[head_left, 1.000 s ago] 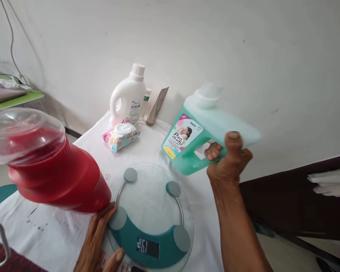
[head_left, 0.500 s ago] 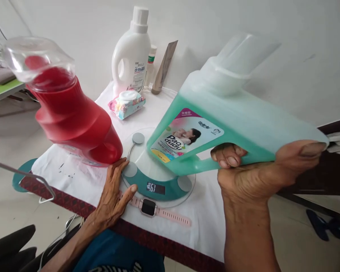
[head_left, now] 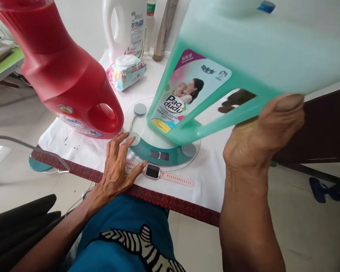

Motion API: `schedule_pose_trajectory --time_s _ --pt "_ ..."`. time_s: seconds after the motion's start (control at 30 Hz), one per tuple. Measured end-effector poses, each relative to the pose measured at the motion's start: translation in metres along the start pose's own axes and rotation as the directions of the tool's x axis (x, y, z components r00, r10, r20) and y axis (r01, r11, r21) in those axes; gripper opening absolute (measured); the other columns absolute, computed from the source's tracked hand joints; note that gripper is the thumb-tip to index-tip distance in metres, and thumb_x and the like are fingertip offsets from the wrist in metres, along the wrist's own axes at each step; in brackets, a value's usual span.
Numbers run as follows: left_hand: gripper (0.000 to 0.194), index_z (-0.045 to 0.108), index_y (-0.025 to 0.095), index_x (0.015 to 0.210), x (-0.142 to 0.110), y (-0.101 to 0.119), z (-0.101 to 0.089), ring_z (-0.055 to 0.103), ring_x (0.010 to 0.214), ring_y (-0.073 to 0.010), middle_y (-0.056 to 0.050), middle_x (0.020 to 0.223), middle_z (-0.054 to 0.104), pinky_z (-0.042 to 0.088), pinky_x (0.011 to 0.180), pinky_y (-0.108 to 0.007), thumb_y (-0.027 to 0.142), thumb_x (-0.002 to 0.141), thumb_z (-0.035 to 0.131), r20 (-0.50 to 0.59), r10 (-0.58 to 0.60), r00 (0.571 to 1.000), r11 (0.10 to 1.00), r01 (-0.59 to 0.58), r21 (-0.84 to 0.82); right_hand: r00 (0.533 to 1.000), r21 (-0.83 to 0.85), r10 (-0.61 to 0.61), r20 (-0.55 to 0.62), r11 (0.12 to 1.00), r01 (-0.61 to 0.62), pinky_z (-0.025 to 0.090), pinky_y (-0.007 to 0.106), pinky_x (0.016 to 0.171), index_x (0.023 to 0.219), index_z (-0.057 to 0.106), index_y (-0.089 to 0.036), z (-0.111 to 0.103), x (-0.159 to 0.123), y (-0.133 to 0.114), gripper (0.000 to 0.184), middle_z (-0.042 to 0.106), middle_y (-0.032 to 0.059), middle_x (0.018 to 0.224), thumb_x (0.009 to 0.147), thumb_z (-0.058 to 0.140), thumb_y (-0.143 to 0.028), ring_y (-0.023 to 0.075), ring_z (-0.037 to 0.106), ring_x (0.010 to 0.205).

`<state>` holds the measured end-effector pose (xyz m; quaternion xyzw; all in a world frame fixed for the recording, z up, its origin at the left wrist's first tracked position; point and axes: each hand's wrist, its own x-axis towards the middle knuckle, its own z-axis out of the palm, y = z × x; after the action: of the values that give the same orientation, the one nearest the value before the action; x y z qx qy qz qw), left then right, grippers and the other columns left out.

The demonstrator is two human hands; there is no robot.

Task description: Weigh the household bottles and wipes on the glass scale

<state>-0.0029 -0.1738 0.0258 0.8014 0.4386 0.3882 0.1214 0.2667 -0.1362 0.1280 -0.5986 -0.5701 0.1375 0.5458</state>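
Note:
My left hand [head_left: 117,166] lies with spread fingers at the table's front edge, its fingertips by the scale rim and the red bottle's base. Its thumb reaches to a smartwatch [head_left: 152,171] with a pink strap. A large green jug [head_left: 212,87] labelled Pao dudu stands on a round glass scale [head_left: 170,155], whose lit display is only partly readable. My right hand [head_left: 260,136] is at the jug's handle, fingers loosened behind it and seen through the opening, thumb apart on the near side. A red detergent bottle [head_left: 73,83] stands left of the scale.
Behind the scale are a wet-wipes pack [head_left: 127,71], a white detergent bottle [head_left: 124,34], a clear bottle [head_left: 149,28] and a brown tube [head_left: 164,30]. A white cloth covers the table [head_left: 209,181]. Dark slippers [head_left: 330,189] lie on the floor at right.
The view has tipped downward. My right fingers, curled through the handle opening before, have drawn back behind it. My left fingers have lifted and spread. The scale's display reads differently.

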Motion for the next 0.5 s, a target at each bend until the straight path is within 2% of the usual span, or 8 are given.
schedule_pose_trajectory --time_s 0.07,0.1,0.2,0.3,0.33,0.4,0.47,0.5 --pt "0.051 0.055 0.016 0.144 -0.006 0.005 -0.005 0.059 0.130 -0.0335 -0.018 0.136 0.063 0.052 0.109 -0.053 0.037 0.102 0.074 0.039 0.053 0.998 0.997 -0.055 0.051 0.978 0.031 -0.039 -0.207 0.998 0.047 0.060 0.052 0.092 0.102 0.056 -0.034 -0.007 -0.017 0.010 0.055 0.062 0.0070 0.102 0.084 0.070 -0.085 0.0313 0.067 0.106" --pt "0.043 0.059 0.016 0.137 -0.009 0.007 -0.008 0.062 0.120 -0.0313 -0.015 0.126 0.066 0.053 0.102 -0.049 0.036 0.102 0.074 0.088 0.073 0.993 0.996 -0.077 0.051 0.965 0.006 -0.030 -0.259 0.999 0.032 0.060 0.051 0.092 0.101 0.057 -0.034 -0.012 -0.027 0.017 0.048 0.063 0.0069 0.105 0.086 0.075 -0.076 0.0302 0.067 0.104" --pt "0.024 0.065 0.017 0.113 -0.016 0.006 -0.017 0.061 0.095 -0.0260 -0.008 0.103 0.067 0.050 0.082 -0.041 0.036 0.102 0.074 0.272 0.141 0.952 0.989 -0.148 0.006 0.948 -0.118 0.125 -0.292 0.979 -0.165 0.058 0.049 0.087 0.099 0.059 -0.030 -0.029 -0.052 0.043 0.042 0.066 0.0056 0.102 0.090 0.074 -0.069 0.0267 0.067 0.096" --pt "0.024 0.066 0.017 0.104 -0.022 0.000 -0.024 0.057 0.091 -0.0251 -0.006 0.098 0.066 0.045 0.079 -0.039 0.037 0.100 0.078 0.367 0.185 0.912 0.981 -0.193 -0.016 0.909 -0.226 0.258 -0.329 0.913 -0.341 0.056 0.045 0.081 0.097 0.061 -0.026 -0.049 -0.074 0.069 0.051 0.068 0.0029 0.094 0.081 0.080 -0.070 0.0242 0.066 0.086" --pt "0.023 0.067 0.018 0.105 -0.023 -0.001 -0.025 0.057 0.092 -0.0253 -0.006 0.099 0.066 0.045 0.080 -0.039 0.037 0.100 0.078 0.376 0.196 0.906 0.979 -0.204 -0.019 0.910 -0.273 0.280 -0.306 0.890 -0.366 0.055 0.045 0.080 0.097 0.062 -0.025 -0.057 -0.081 0.074 0.053 0.069 0.0029 0.094 0.078 0.082 -0.071 0.0242 0.066 0.087" --pt "0.019 0.069 0.019 0.109 -0.025 -0.003 -0.028 0.058 0.096 -0.0252 -0.006 0.101 0.067 0.044 0.085 -0.039 0.035 0.102 0.076 0.381 0.219 0.899 0.974 -0.225 -0.028 0.938 -0.385 0.297 -0.179 0.856 -0.345 0.056 0.046 0.084 0.099 0.066 -0.025 -0.071 -0.097 0.079 0.052 0.071 0.0051 0.101 0.078 0.083 -0.069 0.0266 0.067 0.095" --pt "0.012 0.069 0.020 0.112 -0.024 -0.003 -0.029 0.059 0.098 -0.0243 -0.005 0.102 0.069 0.043 0.087 -0.039 0.029 0.105 0.072 0.372 0.245 0.895 0.967 -0.251 -0.032 0.955 -0.493 0.295 0.003 0.832 -0.256 0.056 0.049 0.091 0.104 0.070 -0.027 -0.086 -0.114 0.076 0.048 0.072 0.0069 0.111 0.079 0.085 -0.065 0.0298 0.065 0.106" --pt "0.008 0.069 0.021 0.112 -0.024 -0.003 -0.029 0.060 0.099 -0.0237 -0.004 0.102 0.070 0.042 0.088 -0.038 0.025 0.106 0.071 0.371 0.259 0.892 0.963 -0.267 -0.031 0.950 -0.530 0.299 0.092 0.822 -0.207 0.055 0.050 0.094 0.105 0.071 -0.028 -0.092 -0.122 0.073 0.046 0.072 0.0068 0.113 0.079 0.086 -0.063 0.0308 0.064 0.110"
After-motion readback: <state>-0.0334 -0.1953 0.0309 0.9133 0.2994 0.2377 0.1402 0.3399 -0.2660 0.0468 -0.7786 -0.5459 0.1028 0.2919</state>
